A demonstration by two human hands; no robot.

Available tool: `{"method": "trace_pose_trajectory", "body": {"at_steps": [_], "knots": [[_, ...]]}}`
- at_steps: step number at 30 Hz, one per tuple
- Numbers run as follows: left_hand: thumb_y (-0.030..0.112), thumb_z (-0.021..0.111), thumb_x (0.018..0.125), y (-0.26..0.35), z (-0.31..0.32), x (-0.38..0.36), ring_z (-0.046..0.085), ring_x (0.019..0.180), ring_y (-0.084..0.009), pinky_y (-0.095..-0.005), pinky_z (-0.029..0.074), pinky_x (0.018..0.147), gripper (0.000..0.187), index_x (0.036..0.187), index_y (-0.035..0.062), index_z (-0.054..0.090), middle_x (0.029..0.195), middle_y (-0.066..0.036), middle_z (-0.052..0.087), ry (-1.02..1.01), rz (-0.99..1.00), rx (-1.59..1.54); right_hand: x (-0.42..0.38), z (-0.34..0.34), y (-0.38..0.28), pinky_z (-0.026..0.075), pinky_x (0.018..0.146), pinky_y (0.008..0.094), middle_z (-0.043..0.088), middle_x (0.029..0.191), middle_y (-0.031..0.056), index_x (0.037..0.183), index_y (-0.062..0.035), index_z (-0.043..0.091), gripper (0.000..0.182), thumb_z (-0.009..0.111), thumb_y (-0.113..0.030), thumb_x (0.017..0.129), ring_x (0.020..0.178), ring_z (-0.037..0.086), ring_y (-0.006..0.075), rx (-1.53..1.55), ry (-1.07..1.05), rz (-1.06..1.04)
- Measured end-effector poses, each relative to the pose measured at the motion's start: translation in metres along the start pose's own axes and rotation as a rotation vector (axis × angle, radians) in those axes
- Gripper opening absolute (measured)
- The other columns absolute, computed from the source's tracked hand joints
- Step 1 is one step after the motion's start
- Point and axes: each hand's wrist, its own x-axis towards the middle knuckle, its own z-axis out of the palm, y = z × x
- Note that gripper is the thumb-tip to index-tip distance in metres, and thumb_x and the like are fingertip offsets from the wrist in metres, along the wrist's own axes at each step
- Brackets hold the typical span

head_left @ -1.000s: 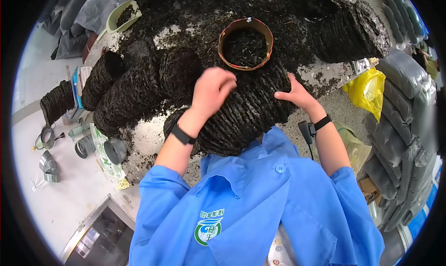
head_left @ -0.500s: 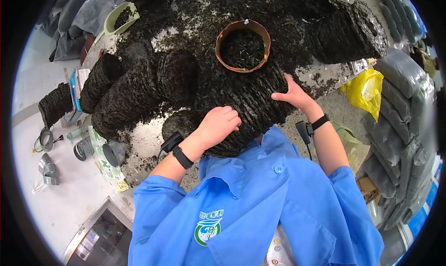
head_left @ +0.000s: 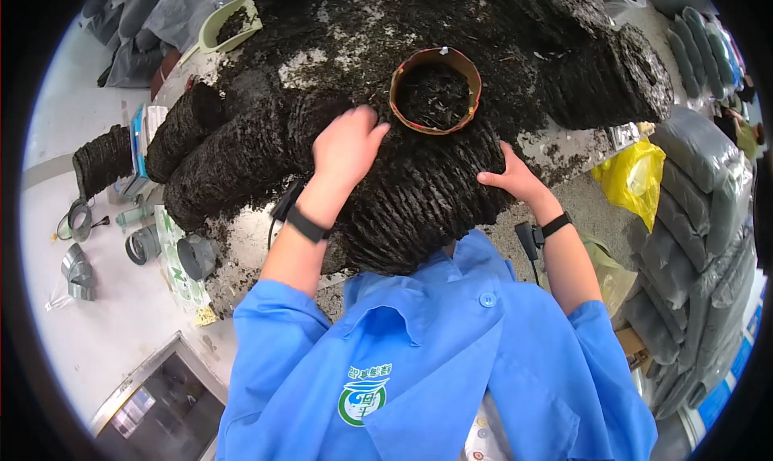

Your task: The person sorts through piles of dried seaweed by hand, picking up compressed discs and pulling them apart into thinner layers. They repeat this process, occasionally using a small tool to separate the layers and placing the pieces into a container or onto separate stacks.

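Observation:
A large stack of dark, thin ridged sheets (head_left: 427, 203) lies on its side in front of my body. My right hand (head_left: 519, 179) rests against its right end, thumb and fingers spread apart. Over the stack's upper left edge is my left hand (head_left: 346, 151), fingers bent and partly blurred; whether they hold anything is not visible. Just beyond the stack, a round reddish-brown rimmed container (head_left: 473, 107) holds loose dark bits.
More dark rolls (head_left: 233, 159) lie to the left, and a thick bundle (head_left: 608, 78) to the right. A pale green scoop (head_left: 211, 36) is at the back left. Grey rings (head_left: 143, 245), a yellow bag (head_left: 632, 179) and filled plastic bags (head_left: 692, 219) surround the work surface.
My left hand has moved up and left from the stack's near side to its far left edge. My right hand stays at the right end. The view has shifted slightly.

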Motion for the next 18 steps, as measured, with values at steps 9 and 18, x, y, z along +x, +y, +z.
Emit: {"method": "trace_pose_trajectory", "body": {"at_steps": [9,18], "knots": [[0.060,0.047,0.103,-0.072,0.076,-0.222,0.070,0.100,-0.0257,-0.0404,0.055,0.087,0.066,0.114,-0.0013,0.068,0.102,-0.014,0.073,-0.488,-1.190,-0.853,0.002,0.004,0.020,0.021,0.126,0.0419,0.027,0.164,0.0310,0.158,0.0118,0.017,0.132,0.090,-0.054,0.070,0.155,0.026,0.0368,0.104,0.037,-0.014],[0.038,0.064,0.099,-0.034,0.051,-0.225,0.047,0.138,-0.0245,-0.0417,0.041,0.112,0.066,0.148,0.0012,0.038,0.146,-0.013,0.049,-0.129,-0.416,-1.071,-0.062,-0.029,0.047,0.031,0.120,0.0377,0.047,0.151,0.0170,0.153,0.0012,0.033,0.095,0.084,-0.037,0.082,0.143,0.042,0.0251,0.464,-0.030,-0.393]]}}
